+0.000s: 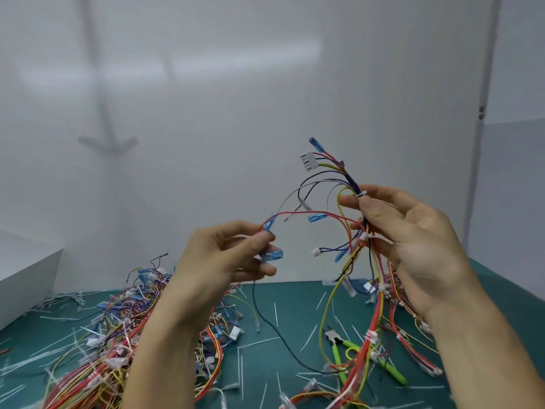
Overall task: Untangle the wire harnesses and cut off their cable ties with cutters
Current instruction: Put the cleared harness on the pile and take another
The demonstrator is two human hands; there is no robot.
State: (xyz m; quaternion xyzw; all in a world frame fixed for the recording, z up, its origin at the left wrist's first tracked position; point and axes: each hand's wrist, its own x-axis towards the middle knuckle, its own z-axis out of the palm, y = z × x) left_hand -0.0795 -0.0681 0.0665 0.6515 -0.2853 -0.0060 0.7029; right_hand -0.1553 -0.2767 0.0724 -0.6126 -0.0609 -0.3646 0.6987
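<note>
The right hand (pixel 413 240), at 3 o'clock, pinches the wire harness (pixel 351 180) between thumb and curled fingers, right at its white cable tie (pixel 360 193). The harness's loose wires hang over the green-handled cutters (pixel 351 345) on the desk (pixel 298 308) at 5 o'clock. The left hand (pixel 224 255) pinches a blue-tipped red wire (pixel 309 214). A tangled pile (pixel 118 343) lies at 7 o'clock among scattered cut ties (pixel 276 314), with a white box (pixel 26 270) at 9.

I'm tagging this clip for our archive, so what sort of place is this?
Probably a wiring workbench in a workshop or factory: harnesses piled on a green mat, cut ties strewn about, cutters lying nearby, one harness held up.
</note>
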